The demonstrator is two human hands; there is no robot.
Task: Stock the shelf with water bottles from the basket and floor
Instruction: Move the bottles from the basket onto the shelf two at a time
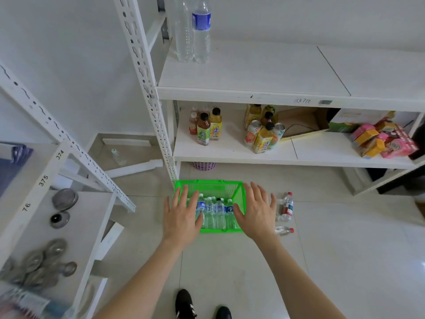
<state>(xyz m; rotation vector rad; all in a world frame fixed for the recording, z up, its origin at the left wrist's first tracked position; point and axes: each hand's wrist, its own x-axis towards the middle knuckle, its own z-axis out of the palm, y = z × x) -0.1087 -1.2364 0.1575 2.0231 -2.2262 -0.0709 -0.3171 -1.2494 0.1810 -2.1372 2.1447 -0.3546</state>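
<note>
Standing on the tiled floor (345,249) and facing the white shelf (253,72). Noting two shelved bottles (201,31) upright at the rear left corner of the upper board, leaving the remainder of that board bare, and juice bottles (203,128) with snack packs (386,141) on the board below. Locating the green basket (209,183) on the floor just in front of the shelf's near upright, directly ahead of both arms. Holding the left grip (181,217) over the basket's left wall and the right grip (257,215) over its right wall, both released, fingers straight and spread, grasping nothing; unable to confirm contact with the rim from this view. Finding the basket bottles (218,215) packed side by side between the two grips, long axes running away from the person, caps pointing toward the shelf; unable to tell lying from standing. Finding two floor bottles (287,207) with red caps just right of the basket, near the right grip, and one stray bottle (118,156) well apart to the far left. Judging the right grip nearer to the floor bottles, and the basket bottles equally reachable by either; expecting the next move to call for closing across a bottle's body, then lifting up and forward to the upper board.
</note>
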